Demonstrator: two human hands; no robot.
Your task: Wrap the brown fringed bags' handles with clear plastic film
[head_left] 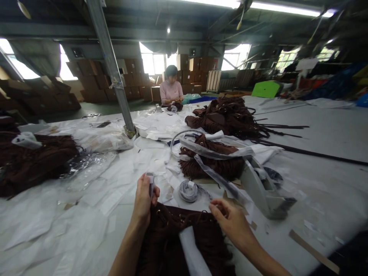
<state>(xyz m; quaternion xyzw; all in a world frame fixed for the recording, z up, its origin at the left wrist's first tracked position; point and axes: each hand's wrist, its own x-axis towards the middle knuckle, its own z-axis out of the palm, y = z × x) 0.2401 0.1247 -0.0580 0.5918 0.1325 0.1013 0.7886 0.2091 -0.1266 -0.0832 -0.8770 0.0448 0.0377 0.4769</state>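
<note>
A dark brown fringed bag (161,249) with metal eyelets lies in front of me. A white wrapped strip (193,249) runs down over it. My left hand (143,197) is closed around a small grey piece, perhaps a folded or coiled strip (151,184), just above the bag's top left corner. Over the bag's top right corner, my right hand (228,218) has its fingers curled and the thumb close to the forefinger; whatever lies between them is too small to make out. A coil of grey wrapped strap (188,191) rests just behind the bag, between my hands.
A grey tape dispenser (263,191) stands to the right, beside another fringed bag (212,161). Brown bags and straps form a pile (224,117) behind, with more at left (37,161). A metal post (112,65) rises by the table. Across it sits a person (171,90).
</note>
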